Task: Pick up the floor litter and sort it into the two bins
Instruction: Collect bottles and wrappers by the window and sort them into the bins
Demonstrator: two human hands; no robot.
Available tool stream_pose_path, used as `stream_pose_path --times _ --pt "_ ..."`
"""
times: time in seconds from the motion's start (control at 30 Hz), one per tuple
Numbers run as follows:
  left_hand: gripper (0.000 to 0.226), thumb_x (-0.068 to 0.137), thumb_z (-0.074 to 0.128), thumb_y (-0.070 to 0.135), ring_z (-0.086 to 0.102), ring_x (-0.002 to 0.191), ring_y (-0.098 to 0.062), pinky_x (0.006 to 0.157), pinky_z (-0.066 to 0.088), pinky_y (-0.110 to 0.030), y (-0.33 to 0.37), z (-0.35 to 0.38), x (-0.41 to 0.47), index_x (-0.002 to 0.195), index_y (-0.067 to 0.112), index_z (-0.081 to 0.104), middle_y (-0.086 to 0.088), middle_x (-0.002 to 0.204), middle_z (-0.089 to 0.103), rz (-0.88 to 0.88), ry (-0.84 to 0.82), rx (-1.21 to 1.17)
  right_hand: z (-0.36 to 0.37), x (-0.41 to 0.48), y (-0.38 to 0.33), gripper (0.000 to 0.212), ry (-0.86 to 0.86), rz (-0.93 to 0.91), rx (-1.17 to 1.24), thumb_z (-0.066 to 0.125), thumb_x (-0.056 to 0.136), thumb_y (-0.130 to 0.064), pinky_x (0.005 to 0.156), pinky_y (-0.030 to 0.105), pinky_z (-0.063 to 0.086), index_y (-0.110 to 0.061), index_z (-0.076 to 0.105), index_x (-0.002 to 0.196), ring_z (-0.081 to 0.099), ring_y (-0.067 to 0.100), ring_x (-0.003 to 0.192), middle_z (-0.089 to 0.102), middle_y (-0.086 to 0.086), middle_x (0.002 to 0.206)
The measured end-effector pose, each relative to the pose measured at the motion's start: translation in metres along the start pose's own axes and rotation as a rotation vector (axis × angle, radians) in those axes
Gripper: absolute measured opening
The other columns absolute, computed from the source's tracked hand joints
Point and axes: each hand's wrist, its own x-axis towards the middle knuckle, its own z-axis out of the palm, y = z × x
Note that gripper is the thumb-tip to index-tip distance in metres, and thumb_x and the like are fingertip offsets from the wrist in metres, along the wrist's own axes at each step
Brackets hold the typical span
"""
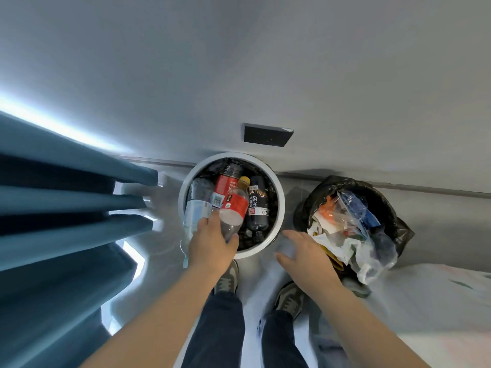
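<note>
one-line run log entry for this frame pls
left hand: grips yellow-capped bottle over white bin | right hand: holds nothing, near black-bagged bin | step: bottle not yet released

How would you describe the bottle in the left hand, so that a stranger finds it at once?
Find the white round bin against the wall, left of the black-bagged bin. Above it the left hand holds a bottle by its base. Only this one has a yellow cap.
</note>
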Motion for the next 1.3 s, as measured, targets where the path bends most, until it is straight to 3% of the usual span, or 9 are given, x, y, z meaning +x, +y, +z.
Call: stream_pose_path --times 0.3,0.47,0.63,0.83,1.1,1.3 --pt "0.043 0.076 0.072 0.023 0.062 0.092 -0.026 0.08 0.052 -0.038 -0.011 0.017 0.019 0.114 0.019 0.051 -0.002 0.104 0.063 -0.085 -0.034 -0.179 0.002 0.015 0.0 0.05 -0.004 0.059 0.035 0.06 0.091 -0.029 0.098 0.032 0.041 -0.019 0.045 0.138 0.05 0.023 0.122 0.049 0.005 0.135" --pt "0.043 0.079 0.074 0.023 0.055 0.084 -0.02 0.074 0.047 -0.031 -0.01 0.019 0.031 0.115 0.017 0.052 0.004 0.095 0.057 -0.073 -0.017 -0.185 0.004 0.027 -0.002 0.052 0.038 0.059 0.066 0.061 0.09 -0.031 0.098 0.032 0.042 -0.019 0.045 0.138 0.05 0.022 0.121 0.051 0.005 0.134" --pt "0.042 0.079 0.073 0.019 0.061 0.098 -0.028 0.085 0.047 -0.034 -0.002 0.023 0.04 0.115 0.016 0.051 -0.003 0.106 0.065 -0.058 -0.013 -0.152 0.006 0.031 -0.003 0.05 0.044 0.059 0.088 0.061 0.091 -0.03 0.099 0.033 0.043 -0.018 0.046 0.137 0.05 0.022 0.121 0.051 0.005 0.133" --pt "0.048 0.077 0.073 0.022 0.059 0.102 -0.032 0.088 0.05 -0.043 0.001 0.029 0.049 0.117 0.012 0.05 -0.011 0.112 0.06 -0.071 -0.015 -0.072 0.008 0.027 0.005 0.049 0.049 0.067 0.106 0.06 0.091 -0.03 0.098 0.032 0.043 -0.019 0.046 0.137 0.052 0.02 0.119 0.052 0.004 0.132" --pt "0.047 0.076 0.071 0.021 0.058 0.099 -0.033 0.085 0.051 -0.047 0.005 0.017 0.038 0.117 0.011 0.05 -0.011 0.111 0.055 0.001 -0.013 -0.017 0.001 0.016 0.002 0.045 0.035 0.055 0.074 0.058 0.093 -0.027 0.1 0.032 0.042 -0.019 0.046 0.136 0.049 0.021 0.123 0.05 0.005 0.134" --pt "0.042 0.078 0.067 0.021 0.058 0.095 -0.027 0.08 0.051 -0.041 0.017 -0.021 0.012 0.117 0.017 0.051 -0.006 0.106 0.059 0.119 -0.053 0.04 -0.021 -0.002 -0.011 0.043 0.024 0.041 0.004 0.057 0.092 -0.024 0.097 0.031 0.042 -0.015 0.047 0.133 0.049 0.022 0.12 0.049 0.007 0.132"
